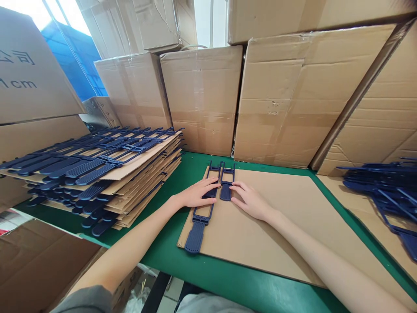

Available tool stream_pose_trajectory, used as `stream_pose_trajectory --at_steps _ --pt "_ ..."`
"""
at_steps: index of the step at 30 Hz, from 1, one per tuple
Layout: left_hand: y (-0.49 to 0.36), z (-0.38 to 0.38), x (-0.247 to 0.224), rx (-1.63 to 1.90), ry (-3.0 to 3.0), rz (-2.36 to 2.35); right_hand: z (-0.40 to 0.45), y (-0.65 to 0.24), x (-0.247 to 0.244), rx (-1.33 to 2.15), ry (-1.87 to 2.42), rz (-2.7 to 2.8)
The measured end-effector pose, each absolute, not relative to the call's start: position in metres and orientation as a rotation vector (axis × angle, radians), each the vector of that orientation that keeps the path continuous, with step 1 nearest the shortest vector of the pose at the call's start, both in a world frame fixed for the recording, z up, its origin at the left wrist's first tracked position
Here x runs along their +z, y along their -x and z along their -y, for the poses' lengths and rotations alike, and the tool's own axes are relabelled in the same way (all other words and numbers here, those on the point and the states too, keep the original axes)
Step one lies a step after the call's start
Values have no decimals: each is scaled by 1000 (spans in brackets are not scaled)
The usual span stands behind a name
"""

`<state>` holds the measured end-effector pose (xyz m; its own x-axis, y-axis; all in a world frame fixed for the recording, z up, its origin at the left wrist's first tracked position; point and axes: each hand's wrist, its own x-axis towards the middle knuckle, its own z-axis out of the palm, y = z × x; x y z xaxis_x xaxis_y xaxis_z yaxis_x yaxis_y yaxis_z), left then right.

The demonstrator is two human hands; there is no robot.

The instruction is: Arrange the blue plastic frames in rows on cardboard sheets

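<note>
Two dark blue plastic frame pieces with ribbed, paddle-like ends lie side by side at the left edge of a flat cardboard sheet [276, 226]. My left hand [197, 193] rests with spread fingers across the longer left blue piece [194, 237], hiding its middle. On the right, my right hand [252, 201] has its fingertips and thumb apart, against the right edge of the shorter-looking blue piece [226, 191]. Both pieces lie flat, their prongs pointing to the far side. Neither hand is wrapped around anything.
To the left stands a tall stack of cardboard sheets [143, 187] layered with similar blue pieces [94, 169]. More blue pieces [391, 195] are heaped at the right on cardboard. Large cartons [202, 100] wall off the back of the green tabletop [163, 248].
</note>
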<state>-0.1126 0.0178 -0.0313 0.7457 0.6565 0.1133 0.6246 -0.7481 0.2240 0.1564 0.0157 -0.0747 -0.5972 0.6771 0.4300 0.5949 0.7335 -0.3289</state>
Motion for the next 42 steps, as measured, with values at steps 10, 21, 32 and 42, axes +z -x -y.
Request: stream_pose_trajectory --at_steps 10,21,32,42 --pt "111 -17 -28 291 -2766 -1042 -16 -156 -74 175 979 2396" --pt "109 -16 -25 233 -2782 -1067 -19 -157 -76 160 969 2404" --pt "109 -18 -27 249 -2766 -1055 -16 -157 -69 229 969 2434" --pt "110 -18 -26 230 -2772 -1070 -53 -311 25 1 1582 1892"
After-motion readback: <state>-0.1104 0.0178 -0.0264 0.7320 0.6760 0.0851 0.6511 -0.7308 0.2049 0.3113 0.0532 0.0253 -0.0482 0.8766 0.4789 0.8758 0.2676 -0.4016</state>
